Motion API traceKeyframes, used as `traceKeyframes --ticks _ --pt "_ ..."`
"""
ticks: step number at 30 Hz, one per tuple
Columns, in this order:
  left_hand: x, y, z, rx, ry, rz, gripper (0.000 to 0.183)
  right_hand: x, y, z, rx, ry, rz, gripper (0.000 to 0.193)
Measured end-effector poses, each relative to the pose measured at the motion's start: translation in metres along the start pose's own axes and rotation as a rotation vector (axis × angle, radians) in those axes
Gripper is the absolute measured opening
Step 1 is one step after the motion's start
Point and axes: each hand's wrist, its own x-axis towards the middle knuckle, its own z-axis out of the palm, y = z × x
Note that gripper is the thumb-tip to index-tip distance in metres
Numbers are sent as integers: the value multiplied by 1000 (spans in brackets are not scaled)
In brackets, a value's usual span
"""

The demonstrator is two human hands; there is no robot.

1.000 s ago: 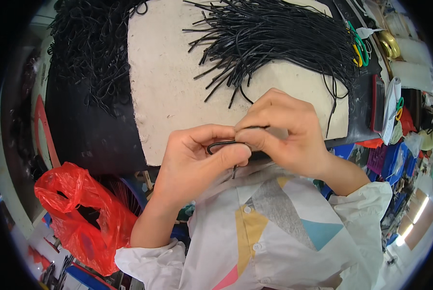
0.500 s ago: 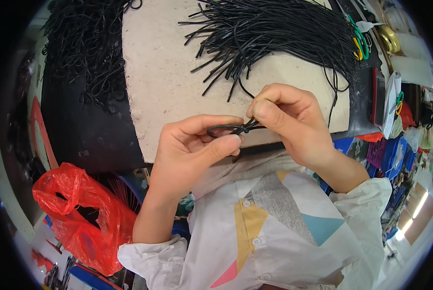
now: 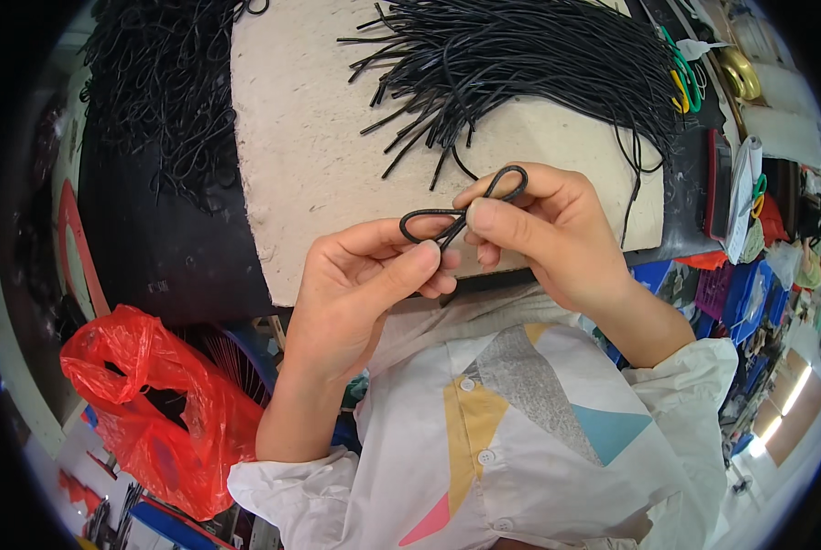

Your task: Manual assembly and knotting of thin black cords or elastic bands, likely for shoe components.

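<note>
Smooth, softly glossy black cord (image 3: 452,225) in the left hand (image 3: 351,284); beyond that hand, a matt, pitted beige board (image 3: 319,156); left of it, a shiny, crinkled plastic carrier bag (image 3: 190,458).

Supporting surface: a black-topped table (image 3: 176,275), on which a beige board (image 3: 314,174) lies flat, its face scuffed and its left edge rough. On the board rests a thick bundle of straight black cords (image 3: 539,69), its right end overhanging the board's edge. Left of the board, directly on the black top: a tangled heap of looped black cords (image 3: 167,101). Right of the board: green and yellow handles (image 3: 679,92), and a dark red case (image 3: 717,183).
</note>
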Motion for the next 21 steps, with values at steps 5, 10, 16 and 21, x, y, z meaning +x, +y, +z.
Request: traceKeyframes --ticks 5,10,16,21 --pt "1 -8 1 -4 -32 53 23 1 4 5 141 -22 -8 13" --pt "-2 -14 3 98 7 128 23 -1 7 9 159 26 -17 12" --pt "0 -19 -3 102 -25 197 23 0 7 11 196 42 9 11" --pt "-2 -15 -2 132 -26 200 21 0 6 11 200 38 13 12"
